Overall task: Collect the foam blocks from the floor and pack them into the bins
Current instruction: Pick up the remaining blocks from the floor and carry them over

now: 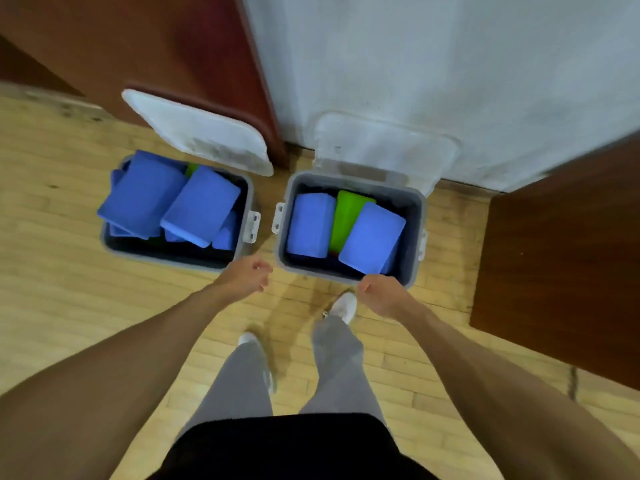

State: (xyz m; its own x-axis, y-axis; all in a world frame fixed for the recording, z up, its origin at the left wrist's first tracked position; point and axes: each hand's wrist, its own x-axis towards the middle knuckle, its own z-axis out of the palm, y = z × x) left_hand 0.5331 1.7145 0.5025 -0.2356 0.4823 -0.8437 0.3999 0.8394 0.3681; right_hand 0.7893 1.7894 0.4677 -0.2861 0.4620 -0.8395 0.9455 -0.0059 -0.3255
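Two grey bins stand side by side on the wooden floor. The left bin (246, 206) is heaped with several blue foam blocks (202, 209), and a bit of green shows at its back. The right bin (414, 202) holds two blue blocks (372, 237) with a green block (346, 220) between them. My left hand (247, 277) hangs in front of the gap between the bins, fingers loosely curled, holding nothing. My right hand (379, 292) hovers at the right bin's near rim, fingers loosely curled, also holding nothing.
Each bin's translucent lid (197, 133) leans back against a dark red cabinet (138, 46) and a grey wall (450, 64). Another dark wooden piece of furniture (561, 271) stands at the right. My legs and white shoes (344, 306) are below the hands.
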